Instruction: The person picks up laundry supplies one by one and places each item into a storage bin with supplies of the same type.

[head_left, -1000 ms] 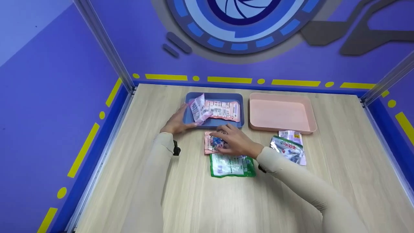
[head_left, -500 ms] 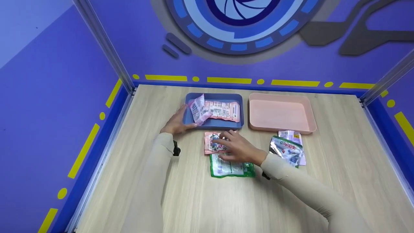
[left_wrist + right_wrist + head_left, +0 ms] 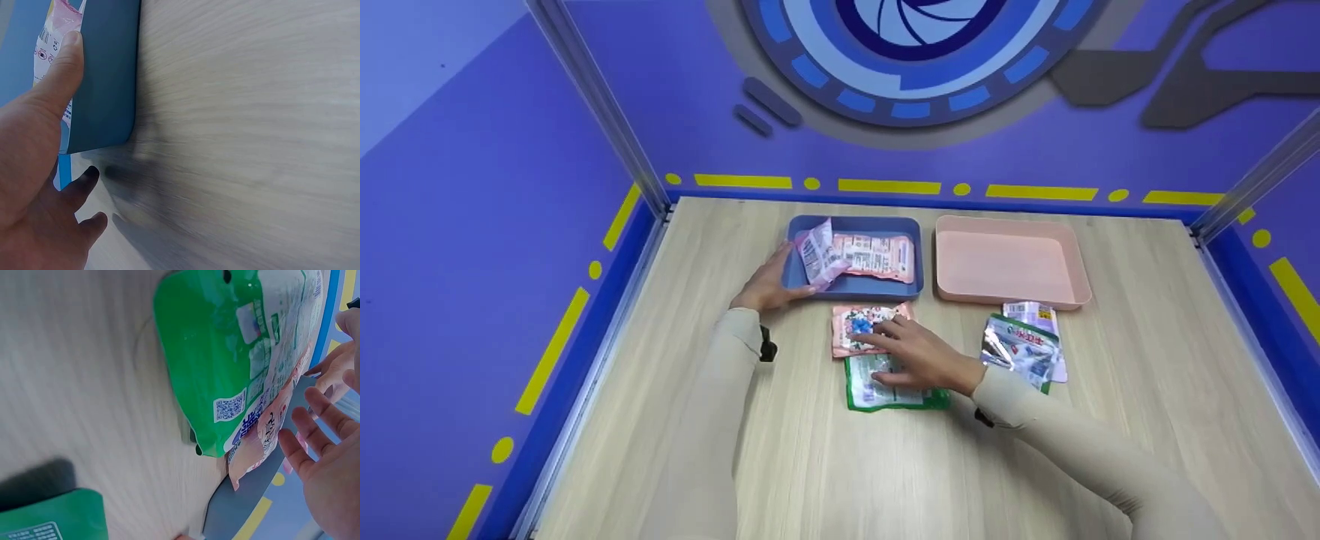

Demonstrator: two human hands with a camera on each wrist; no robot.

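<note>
- Green-edged pouch [image 3: 870, 395], nearest item, flat on the wood-grain table [image 3: 810, 472], printed panel up, partly hidden by the right hand [image 3: 926, 356].
- Pink floral packet [image 3: 859, 322] just beyond, edges meeting; cannot tell which laps the other.
- Right hand over both: fingers spread, nothing gripped. Contact with the wrappers unclear.
- Step in hand, my reading: a pick-up at this pair, no hold taken. Next move would call for thumb and fingertips to pinch one wrapper's edge, lightly, so its neighbour isn't dragged along.
- Off right: silver-and-green pouch [image 3: 1024, 349] lying over a lilac packet [image 3: 1027, 309], far end right by the pink tray.
- Left hand [image 3: 766, 286] at the near left corner of the blue tray [image 3: 870, 294]: wide, thumb straight at the rim, fingers outside. Probably steadying it.
- Inside blue tray: lilac-pink packet [image 3: 819, 259] tilted at left, orange-pink packet [image 3: 877, 256] flat beside it.
- Pink tray [image 3: 990, 298] right of the blue one, narrow gap between.
- Farthest: purple-blue back panel [image 3: 682, 97], yellow dashes low down.
</note>
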